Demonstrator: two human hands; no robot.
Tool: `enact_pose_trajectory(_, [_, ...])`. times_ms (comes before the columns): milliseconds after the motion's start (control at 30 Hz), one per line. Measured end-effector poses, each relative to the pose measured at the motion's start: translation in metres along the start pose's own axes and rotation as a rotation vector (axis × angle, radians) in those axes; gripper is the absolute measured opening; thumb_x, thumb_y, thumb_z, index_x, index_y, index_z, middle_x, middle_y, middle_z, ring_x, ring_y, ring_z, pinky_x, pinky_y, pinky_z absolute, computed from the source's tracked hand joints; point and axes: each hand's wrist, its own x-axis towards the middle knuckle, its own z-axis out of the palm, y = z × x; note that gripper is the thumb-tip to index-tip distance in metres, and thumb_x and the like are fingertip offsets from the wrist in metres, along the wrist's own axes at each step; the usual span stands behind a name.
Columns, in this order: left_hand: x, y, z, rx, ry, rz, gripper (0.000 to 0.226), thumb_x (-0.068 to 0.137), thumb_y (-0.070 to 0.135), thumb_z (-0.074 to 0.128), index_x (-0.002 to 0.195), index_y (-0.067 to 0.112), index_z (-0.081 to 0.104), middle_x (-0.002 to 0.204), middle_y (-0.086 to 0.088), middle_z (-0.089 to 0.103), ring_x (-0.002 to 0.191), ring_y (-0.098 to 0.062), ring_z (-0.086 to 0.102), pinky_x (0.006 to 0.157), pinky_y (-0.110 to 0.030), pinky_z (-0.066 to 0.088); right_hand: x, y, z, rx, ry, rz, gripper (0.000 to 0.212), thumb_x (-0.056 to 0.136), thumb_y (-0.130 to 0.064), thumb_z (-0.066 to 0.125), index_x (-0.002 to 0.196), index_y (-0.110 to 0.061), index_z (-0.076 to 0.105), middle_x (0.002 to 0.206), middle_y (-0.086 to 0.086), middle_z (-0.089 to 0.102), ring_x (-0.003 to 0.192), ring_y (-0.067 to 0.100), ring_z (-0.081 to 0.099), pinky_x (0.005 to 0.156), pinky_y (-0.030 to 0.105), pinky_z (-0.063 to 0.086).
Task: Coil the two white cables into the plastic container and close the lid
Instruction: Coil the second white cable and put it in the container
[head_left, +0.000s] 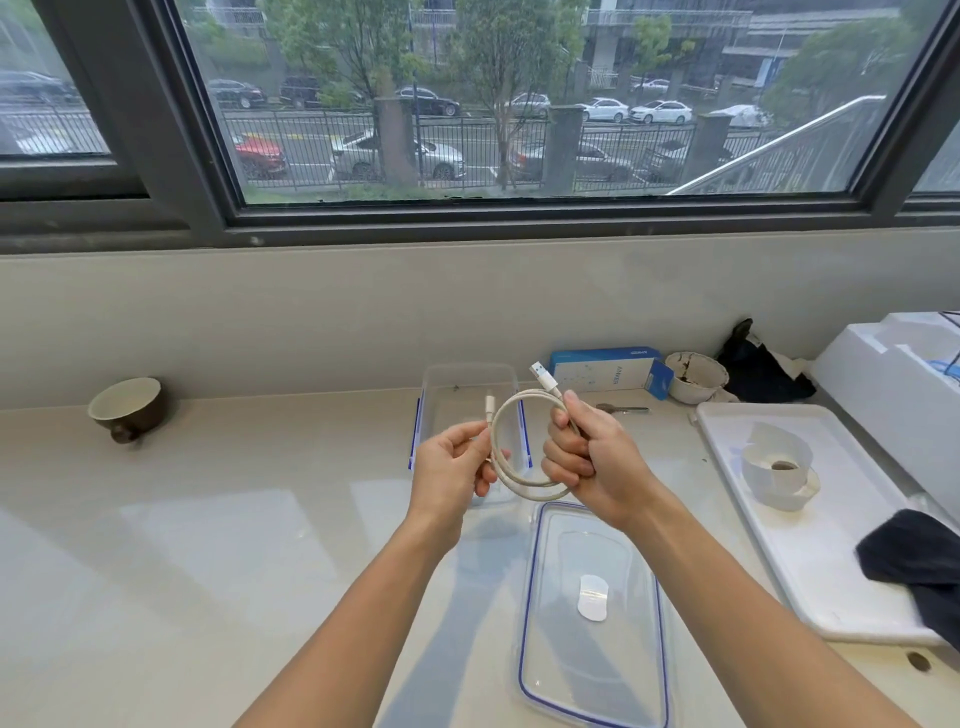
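A white cable (511, 478) hangs in a round loop between my hands, above the counter. My right hand (589, 457) grips the loop's right side, and the USB plug sticks up past its thumb. My left hand (454, 467) pinches the loop's left side, just below the small connector. Behind the loop stands the clear plastic container (467, 379), with blue clips on its sides and its lid off. The clear lid (592, 618) with a blue rim lies flat on the counter in front of my right hand. I see only one cable.
A brown cup (127, 408) sits at the far left. A blue box (608, 371), a white bowl (696, 376) and a key (623, 409) lie behind the container. At the right a white tray (769, 519) holds a paper roll (779, 470) and a dark cloth (914, 561).
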Motion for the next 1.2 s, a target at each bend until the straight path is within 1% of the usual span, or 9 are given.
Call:
enact_pose_trajectory(167, [-0.003, 0.002, 0.000, 0.140, -0.174, -0.032, 0.023, 0.095, 0.007, 0.049, 0.097, 0.017, 0.070, 0.067, 0.002, 0.057, 0.047, -0.007, 0.031, 0.044, -0.016, 0.023, 0.002, 0.004, 0.003, -0.056, 0.069, -0.008, 0.036, 0.102, -0.028, 0.033, 0.071, -0.011, 0.043, 0.042, -0.007, 0.022, 0.032, 0.006, 0.018, 0.035, 0.019, 0.021])
enact_pose_trajectory(333, [0.000, 0.006, -0.005, 0.013, -0.254, -0.135, 0.032, 0.089, -0.004, 0.044, 0.099, 0.011, 0.071, 0.071, 0.001, 0.058, 0.054, -0.009, 0.036, 0.046, -0.018, 0.025, 0.003, 0.006, 0.005, -0.093, 0.141, -0.022, 0.036, 0.102, -0.028, 0.033, 0.071, -0.013, 0.043, 0.042, -0.008, 0.022, 0.033, 0.007, 0.018, 0.033, 0.019, 0.022])
enact_pose_trajectory(500, [0.002, 0.006, -0.007, -0.132, -0.233, -0.161, 0.030, 0.089, 0.008, 0.040, 0.104, 0.010, 0.066, 0.073, -0.004, 0.064, 0.060, -0.012, 0.039, 0.054, -0.026, 0.026, 0.007, 0.008, 0.009, -0.130, 0.200, -0.038, 0.035, 0.102, -0.028, 0.033, 0.071, -0.013, 0.041, 0.042, -0.008, 0.022, 0.033, 0.007, 0.017, 0.034, 0.019, 0.020])
enact_pose_trajectory(567, [0.002, 0.004, -0.005, -0.055, -0.173, -0.089, 0.024, 0.091, 0.018, 0.053, 0.115, 0.018, 0.058, 0.072, -0.007, 0.061, 0.060, -0.014, 0.041, 0.054, -0.026, 0.030, 0.008, 0.009, 0.011, -0.131, 0.222, -0.033, 0.035, 0.102, -0.028, 0.032, 0.072, -0.013, 0.041, 0.042, -0.008, 0.022, 0.033, 0.007, 0.017, 0.034, 0.019, 0.019])
enact_pose_trajectory(633, [0.002, 0.001, -0.003, 0.102, -0.122, 0.037, 0.038, 0.088, 0.019, 0.063, 0.122, 0.028, 0.050, 0.069, -0.009, 0.048, 0.061, -0.015, 0.039, 0.054, -0.025, 0.033, 0.009, 0.011, 0.014, -0.130, 0.236, -0.025, 0.035, 0.102, -0.027, 0.032, 0.072, -0.013, 0.041, 0.042, -0.008, 0.021, 0.033, 0.007, 0.017, 0.034, 0.020, 0.020])
enact_pose_trajectory(733, [0.000, 0.000, 0.001, 0.341, -0.065, 0.315, 0.040, 0.087, 0.012, 0.063, 0.120, 0.031, 0.050, 0.060, 0.002, 0.034, 0.055, -0.009, 0.033, 0.053, -0.021, 0.032, 0.009, 0.013, 0.020, -0.121, 0.253, -0.015, 0.035, 0.103, -0.027, 0.030, 0.073, -0.013, 0.041, 0.041, -0.008, 0.022, 0.032, 0.006, 0.017, 0.034, 0.020, 0.019])
enact_pose_trajectory(833, [-0.003, -0.002, 0.003, 0.506, 0.015, 0.516, 0.032, 0.088, 0.009, 0.060, 0.114, 0.027, 0.055, 0.058, 0.003, 0.036, 0.052, -0.009, 0.032, 0.052, -0.024, 0.032, 0.010, 0.013, 0.024, -0.133, 0.267, -0.018, 0.036, 0.103, -0.027, 0.029, 0.072, -0.013, 0.040, 0.041, -0.008, 0.023, 0.032, 0.006, 0.017, 0.035, 0.020, 0.019])
enact_pose_trajectory(1067, [-0.005, -0.007, 0.004, 0.645, 0.104, 0.631, 0.018, 0.087, 0.004, 0.062, 0.101, 0.014, 0.061, 0.059, 0.011, 0.040, 0.056, -0.007, 0.040, 0.054, -0.013, 0.033, 0.010, 0.015, 0.025, -0.119, 0.262, -0.045, 0.036, 0.103, -0.027, 0.029, 0.073, -0.012, 0.041, 0.044, -0.007, 0.022, 0.033, 0.007, 0.018, 0.035, 0.020, 0.019])
enact_pose_trajectory(1200, [-0.006, -0.007, 0.005, 0.706, 0.126, 0.635, 0.025, 0.086, 0.005, 0.062, 0.109, 0.014, 0.065, 0.061, 0.014, 0.043, 0.060, -0.002, 0.047, 0.057, -0.008, 0.034, 0.010, 0.018, 0.024, -0.162, 0.239, -0.089, 0.035, 0.103, -0.027, 0.030, 0.074, -0.012, 0.042, 0.044, -0.007, 0.023, 0.034, 0.007, 0.019, 0.036, 0.021, 0.020])
